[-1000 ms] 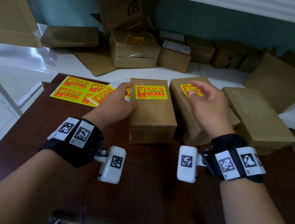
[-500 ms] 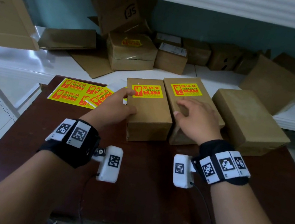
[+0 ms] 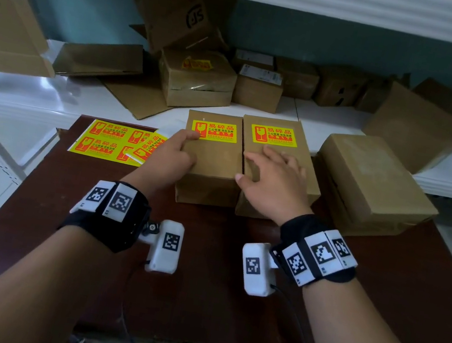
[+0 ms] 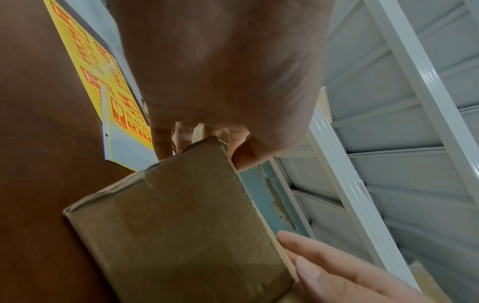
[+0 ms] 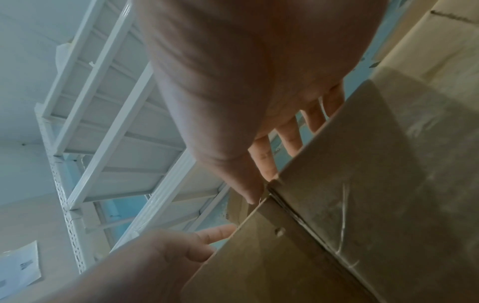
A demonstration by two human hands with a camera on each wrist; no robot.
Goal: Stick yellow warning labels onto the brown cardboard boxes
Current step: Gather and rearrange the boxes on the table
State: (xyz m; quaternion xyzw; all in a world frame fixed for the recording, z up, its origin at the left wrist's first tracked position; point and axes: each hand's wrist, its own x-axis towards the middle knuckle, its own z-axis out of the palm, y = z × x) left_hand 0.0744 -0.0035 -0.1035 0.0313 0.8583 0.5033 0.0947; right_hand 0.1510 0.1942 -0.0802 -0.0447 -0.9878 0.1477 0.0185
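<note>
Left hand: your left hand (image 3: 175, 152) grasps the left brown labelled cardboard box (image 3: 211, 153).
Right hand: your right hand (image 3: 273, 181) lies flat, fingers released, on the neighbouring labelled box (image 3: 281, 139).

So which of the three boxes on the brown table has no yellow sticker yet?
The rightmost box, standing apart and angled. Its top is bare, while the two boxes under the hands each carry a yellow label.

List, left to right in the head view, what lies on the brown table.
Sheet of yellow labels → left labelled box → right labelled box → unlabelled box.
</note>
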